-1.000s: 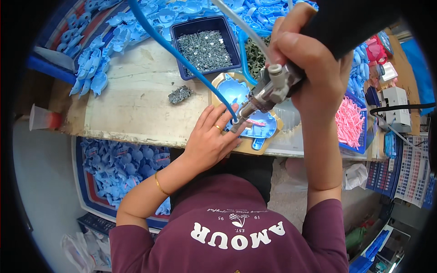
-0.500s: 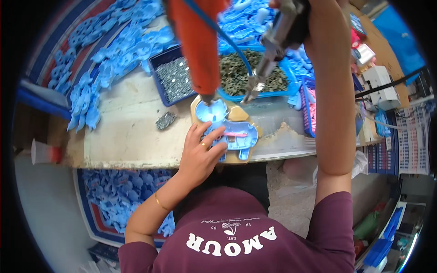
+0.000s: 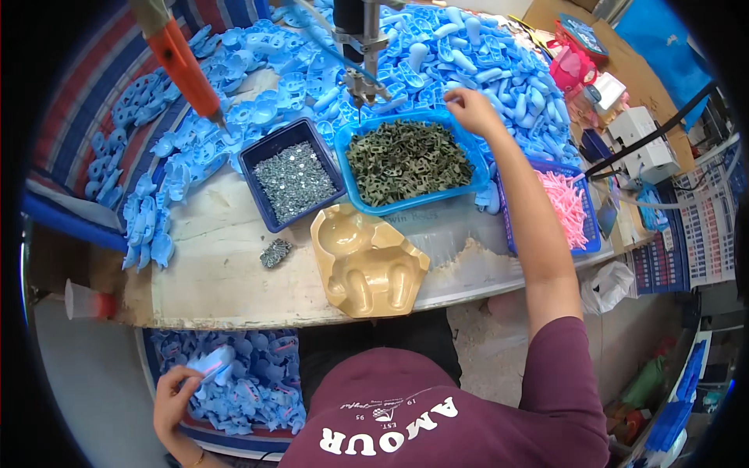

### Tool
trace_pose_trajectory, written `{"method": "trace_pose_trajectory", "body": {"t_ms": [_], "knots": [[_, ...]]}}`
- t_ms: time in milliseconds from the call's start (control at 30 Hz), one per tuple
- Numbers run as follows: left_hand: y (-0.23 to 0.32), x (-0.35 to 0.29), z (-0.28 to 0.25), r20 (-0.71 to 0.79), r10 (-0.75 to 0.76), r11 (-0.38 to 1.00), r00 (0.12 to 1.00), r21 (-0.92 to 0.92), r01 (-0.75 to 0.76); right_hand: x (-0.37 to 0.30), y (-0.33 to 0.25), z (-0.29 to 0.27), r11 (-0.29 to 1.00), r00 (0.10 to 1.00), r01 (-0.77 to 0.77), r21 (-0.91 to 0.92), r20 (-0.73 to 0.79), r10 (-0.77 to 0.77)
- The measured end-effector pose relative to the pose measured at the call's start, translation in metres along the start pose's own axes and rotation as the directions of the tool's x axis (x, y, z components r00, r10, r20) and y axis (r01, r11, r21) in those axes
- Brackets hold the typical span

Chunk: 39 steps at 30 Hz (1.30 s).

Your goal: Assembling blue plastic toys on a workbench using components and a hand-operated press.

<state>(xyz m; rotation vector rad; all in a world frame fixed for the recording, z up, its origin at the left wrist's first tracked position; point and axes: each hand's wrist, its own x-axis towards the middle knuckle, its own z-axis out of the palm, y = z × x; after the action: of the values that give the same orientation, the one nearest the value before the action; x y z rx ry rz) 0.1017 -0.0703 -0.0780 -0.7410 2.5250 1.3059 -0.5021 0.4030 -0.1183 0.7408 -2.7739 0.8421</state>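
Observation:
My left hand (image 3: 173, 396) pinches a blue plastic shell half (image 3: 212, 363) with a pink strip on it, out over the bin of blue parts (image 3: 250, 394) below the table's left side. My right hand (image 3: 473, 113) is above the far right corner of the light-blue basin (image 3: 376, 209), beside the heap of blue parts (image 3: 507, 90). Its fingers are loosely bent and apart, and nothing shows in them. On the table edge before me lies a tan moulded holder (image 3: 370, 269), its hollows bare. A silver-and-black hanging tool (image 3: 363, 58) and an orange power screwdriver (image 3: 183, 69) are untouched.
Small dark metal pieces (image 3: 409, 160) fill the basin. A navy tray (image 3: 273, 221) of small screws stands left of it, near a little screw pile (image 3: 275, 253). At right is a purple basket (image 3: 511, 226) of pink strips (image 3: 563, 204). A cup (image 3: 78, 300) is at far left.
My left hand has taken the blue shell half off the holder, down and left to the bin. My right hand has let go of the hanging tool; the orange screwdriver has swung left.

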Motion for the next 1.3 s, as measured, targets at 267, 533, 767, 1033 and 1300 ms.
{"method": "trace_pose_trajectory", "body": {"t_ms": [267,533,767,1033,1300], "knots": [[-0.189,-0.06,0.0,-0.398,-0.325,0.809,0.858,0.353,0.47,0.015,-0.039,0.041,0.855,0.939,-0.333,-0.397,-0.224,0.262],[0.099,0.058,0.091,0.023,0.294,0.944,0.956,0.152,-0.294,-0.05,-0.068,-0.004,0.988,0.997,0.062,0.139,-0.059,-0.054],[0.234,0.123,0.21,0.005,0.796,0.604,0.605,-0.049,-0.795,-0.173,-0.139,-0.029,0.82,0.7,0.084,0.566,0.552,-0.453],[0.215,0.134,0.231,-0.064,0.834,0.543,0.548,-0.079,-0.836,-0.139,-0.114,-0.047,0.851,0.587,-0.102,0.514,0.722,-0.366],[0.2,0.11,0.207,-0.13,0.68,0.709,0.722,-0.134,-0.692,0.035,0.025,-0.041,0.791,0.966,-0.099,-0.603,-0.249,-0.069]]}}
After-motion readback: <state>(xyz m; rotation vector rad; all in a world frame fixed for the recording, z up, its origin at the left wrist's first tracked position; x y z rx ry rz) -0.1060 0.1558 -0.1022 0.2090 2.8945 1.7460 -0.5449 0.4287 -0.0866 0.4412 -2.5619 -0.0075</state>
